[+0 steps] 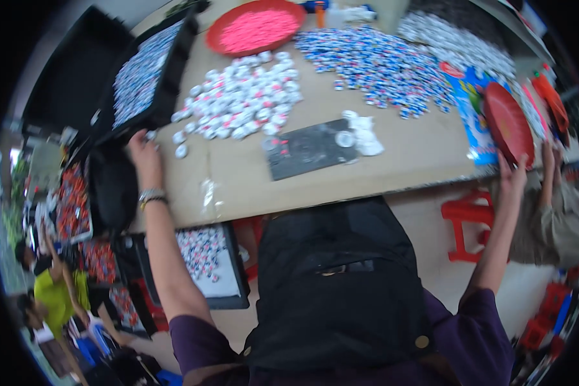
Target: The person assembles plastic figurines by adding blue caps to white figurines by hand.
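My right hand [513, 177] grips the lower rim of a red round shallow plate [508, 122], tipped up on its side at the table's right end. At the left table edge, my left hand [146, 154] is closed beside the corner of a black tray [167, 116]. A small white round piece [150, 135] shows at its fingertips; whether it is held is unclear. Many white round pieces with pink spots [244, 96] lie spread to the right of that hand. Between my hands lies a dark flat plate [309, 151] with a small clear round part and crumpled white material [367, 136] at its right end.
A red bowl of pink pieces [257, 29] stands at the back. Blue-and-white pieces [367, 61] are heaped beside it, near a blue printed bag [473, 109]. Red stools [466, 222] stand below. Another person's arm [548, 174] is at right; people [58, 289] work at left.
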`<state>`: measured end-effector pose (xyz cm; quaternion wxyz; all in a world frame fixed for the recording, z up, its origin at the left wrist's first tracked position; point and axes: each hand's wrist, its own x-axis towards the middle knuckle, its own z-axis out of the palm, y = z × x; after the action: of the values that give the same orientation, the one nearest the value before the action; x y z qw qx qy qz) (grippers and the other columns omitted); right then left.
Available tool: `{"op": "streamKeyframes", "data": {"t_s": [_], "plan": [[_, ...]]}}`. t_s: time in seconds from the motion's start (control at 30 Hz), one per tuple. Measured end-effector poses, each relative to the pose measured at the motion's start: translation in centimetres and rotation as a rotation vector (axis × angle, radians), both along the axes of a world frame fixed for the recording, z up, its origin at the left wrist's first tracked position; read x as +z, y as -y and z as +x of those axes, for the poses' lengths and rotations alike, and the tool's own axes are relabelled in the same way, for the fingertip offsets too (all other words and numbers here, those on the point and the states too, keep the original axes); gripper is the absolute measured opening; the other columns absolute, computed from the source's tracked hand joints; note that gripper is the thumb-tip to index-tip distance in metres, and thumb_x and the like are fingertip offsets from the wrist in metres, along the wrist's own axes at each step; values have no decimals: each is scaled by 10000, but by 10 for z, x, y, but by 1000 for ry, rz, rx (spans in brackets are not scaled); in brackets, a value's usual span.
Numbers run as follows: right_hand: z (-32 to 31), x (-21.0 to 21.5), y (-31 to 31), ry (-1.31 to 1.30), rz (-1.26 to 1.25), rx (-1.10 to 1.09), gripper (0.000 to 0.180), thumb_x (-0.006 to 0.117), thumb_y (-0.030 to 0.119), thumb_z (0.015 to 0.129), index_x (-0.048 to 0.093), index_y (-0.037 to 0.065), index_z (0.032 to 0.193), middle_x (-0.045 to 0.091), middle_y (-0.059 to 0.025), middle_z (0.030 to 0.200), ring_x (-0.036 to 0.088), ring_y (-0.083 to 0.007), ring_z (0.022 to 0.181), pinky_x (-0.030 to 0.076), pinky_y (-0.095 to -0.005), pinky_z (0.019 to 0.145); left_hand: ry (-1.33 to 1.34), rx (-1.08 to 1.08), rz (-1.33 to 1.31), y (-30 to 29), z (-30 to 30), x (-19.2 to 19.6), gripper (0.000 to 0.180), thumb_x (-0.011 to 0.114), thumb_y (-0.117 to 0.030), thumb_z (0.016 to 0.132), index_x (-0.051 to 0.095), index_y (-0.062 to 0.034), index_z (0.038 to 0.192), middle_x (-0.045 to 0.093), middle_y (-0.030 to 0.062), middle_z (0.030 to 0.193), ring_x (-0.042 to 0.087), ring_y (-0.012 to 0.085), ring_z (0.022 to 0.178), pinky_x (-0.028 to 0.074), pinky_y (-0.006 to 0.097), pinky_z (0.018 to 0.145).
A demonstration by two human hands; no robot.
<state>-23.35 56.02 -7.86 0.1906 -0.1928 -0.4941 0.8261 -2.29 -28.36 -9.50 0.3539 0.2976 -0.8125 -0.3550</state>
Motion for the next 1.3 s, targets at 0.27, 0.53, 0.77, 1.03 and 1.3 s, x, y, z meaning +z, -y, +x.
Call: {"op": "streamKeyframes", "data": {"t_s": [0.27,0.53,0.77,1.03,1.3], "plan": [[19,-46,-48,207,228,-116,582,529,444,955,372,46,1349,504,-158,1248,588,-277,1020,517,-346,718,-226,-102,199,8,-17,-17,330,634,59,791,544,-25,1097,599,56,987,578,135,879,484,252,744],[75,11,182,-214,1033,205,196,583,68,906,592,27,1098,572,-9,891,544,-77,775,445,-212,656,-85,-183,301,-57,-8,-3,267,605,-104,905,596,-4,1153,630,53,1077,590,117,905,465,237,809],[55,19,264,-413,1458,467,191,671,39,799,630,35,985,587,-108,886,619,-244,788,497,-333,692,159,-394,-92,-118,-11,24,451,626,-219,890,518,-2,1271,546,129,1257,501,234,1164,384,351,994],[39,22,290,-325,1723,501,174,649,91,791,607,74,959,566,-147,881,599,-354,861,479,-462,712,347,-294,-499,-122,-9,24,540,754,-239,776,523,13,1194,567,210,1163,524,350,1040,425,412,895],[54,26,285,-172,1264,563,202,632,-8,815,612,42,1010,620,-112,910,636,-226,782,502,-349,694,386,-299,-547,-135,-6,32,440,730,-332,795,596,-67,1120,655,167,924,572,340,907,471,425,754]]}}
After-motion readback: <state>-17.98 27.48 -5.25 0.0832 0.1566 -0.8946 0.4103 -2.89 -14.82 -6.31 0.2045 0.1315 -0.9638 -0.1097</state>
